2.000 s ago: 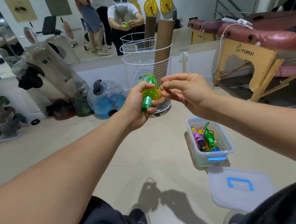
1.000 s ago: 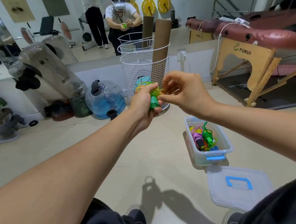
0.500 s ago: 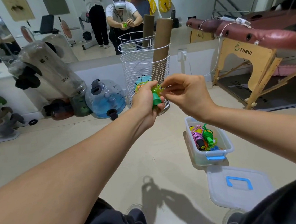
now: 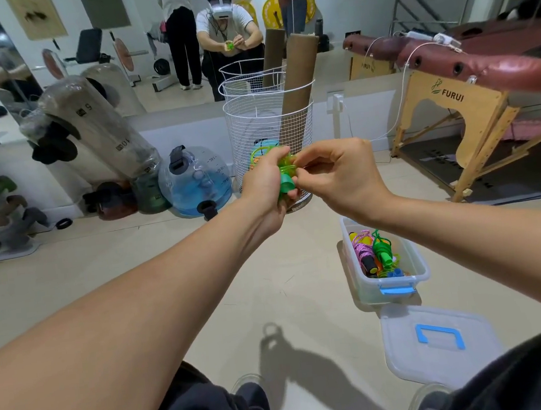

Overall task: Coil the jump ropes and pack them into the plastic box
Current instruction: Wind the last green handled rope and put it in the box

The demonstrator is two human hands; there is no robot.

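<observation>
Head view. Gym-type room: pale tiled floor (image 4: 137, 277), wall mirror at the back, a white wire basket (image 4: 269, 122) holding two cardboard tubes, a blue water jug (image 4: 197, 178) beside it, and a wooden massage table (image 4: 449, 88) with maroon padding at right.

Green jump rope (image 4: 284, 173): translucent green, bunched into a compact bundle, thin cord loops showing above the fist and a darker green handle end protruding below. It was held in the air in front of the basket, well above the floor.

Plastic box (image 4: 415, 277): clear, blue latch on the near wall, open, standing on the floor at right below the hands. Inside lay already coiled ropes: a pink one with black handles, a green one, and orange and blue pieces. Its lid (image 4: 441, 343), clear with a blue handle, lay flat on the floor just nearer than the box.

Left hand (image 4: 265, 185): forearm extended forward, fingers wrapped round the green bundle, clenched on it.

Right hand (image 4: 339, 175): forearm reaching in from the right, thumb and fingertips pinched together at the bundle's right side, touching it; the exact strand pinched could not be made out.
</observation>
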